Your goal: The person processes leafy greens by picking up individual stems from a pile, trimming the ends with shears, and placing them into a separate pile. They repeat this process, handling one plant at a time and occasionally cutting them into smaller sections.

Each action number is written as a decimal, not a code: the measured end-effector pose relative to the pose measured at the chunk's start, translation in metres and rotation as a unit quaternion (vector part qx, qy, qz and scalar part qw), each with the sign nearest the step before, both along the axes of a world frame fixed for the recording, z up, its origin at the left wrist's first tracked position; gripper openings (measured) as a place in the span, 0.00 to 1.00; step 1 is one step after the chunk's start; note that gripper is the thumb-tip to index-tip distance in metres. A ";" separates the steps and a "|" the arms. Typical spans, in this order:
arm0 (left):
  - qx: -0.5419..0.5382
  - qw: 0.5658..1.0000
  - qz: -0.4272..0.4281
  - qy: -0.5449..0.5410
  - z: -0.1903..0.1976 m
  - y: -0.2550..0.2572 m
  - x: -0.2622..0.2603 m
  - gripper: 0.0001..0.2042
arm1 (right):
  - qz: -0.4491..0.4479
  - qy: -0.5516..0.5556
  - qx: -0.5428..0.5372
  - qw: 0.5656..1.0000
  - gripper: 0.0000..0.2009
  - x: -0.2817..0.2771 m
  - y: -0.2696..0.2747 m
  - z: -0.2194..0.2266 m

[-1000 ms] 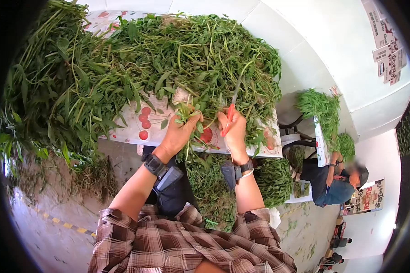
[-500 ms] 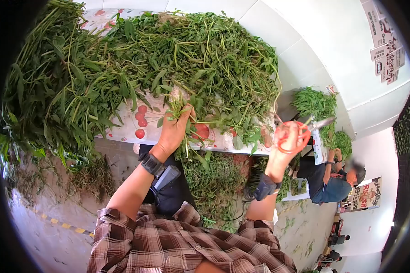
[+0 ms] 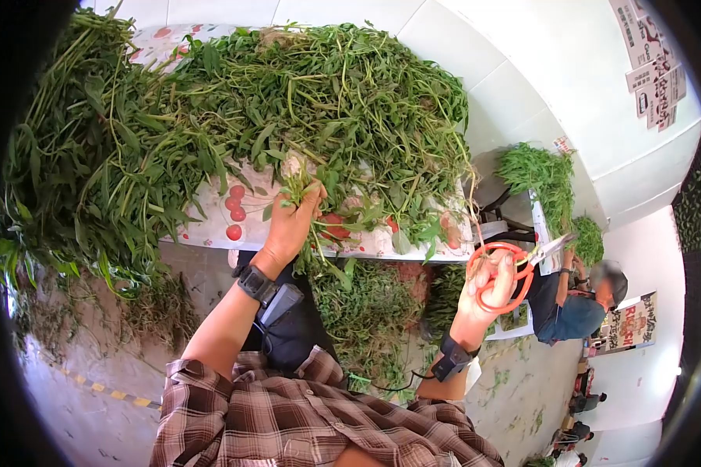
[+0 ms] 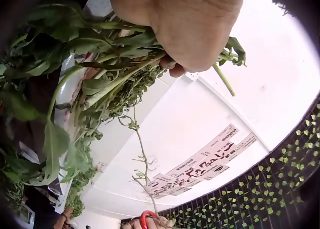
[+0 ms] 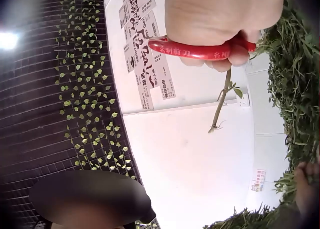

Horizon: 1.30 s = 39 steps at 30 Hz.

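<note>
heap of greens [image 3: 234, 117] covers my cherry-print table [image 3: 210, 226], second pile [image 3: 541, 179] by one seated person [image 3: 576, 307] | my left hand [image 3: 288, 226] grips one bunch of stems [image 3: 304, 187] at table edge | my right hand [image 3: 491, 284] fingers curled through one pair of red scissors [image 3: 514, 268], off the table, plus a thin stem [image 5: 222, 101]

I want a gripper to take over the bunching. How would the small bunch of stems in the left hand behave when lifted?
The bunch of stems likely flops: in the left wrist view its leaves droop from the left hand. It looks light, one curled hand holds it. Thin loose stems could probably slip out singly.
</note>
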<state>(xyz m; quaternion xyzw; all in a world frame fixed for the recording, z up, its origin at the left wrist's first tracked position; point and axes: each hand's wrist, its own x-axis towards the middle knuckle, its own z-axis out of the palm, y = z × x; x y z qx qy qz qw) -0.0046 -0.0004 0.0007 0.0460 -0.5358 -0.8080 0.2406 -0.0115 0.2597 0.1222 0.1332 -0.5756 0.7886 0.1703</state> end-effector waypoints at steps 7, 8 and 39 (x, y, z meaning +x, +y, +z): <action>-0.010 1.000 -0.002 -0.028 0.000 0.000 0.002 0.11 | 0.107 0.023 -0.021 0.994 0.11 0.049 -0.003 0.005; -0.030 0.999 0.000 -0.040 0.002 -0.001 0.003 0.11 | 0.142 0.018 -0.027 0.989 0.11 0.055 0.000 0.005; -0.561 0.800 -0.214 -0.003 0.020 0.073 -0.037 0.11 | 0.274 -0.104 -0.004 0.956 0.12 0.069 0.043 -0.028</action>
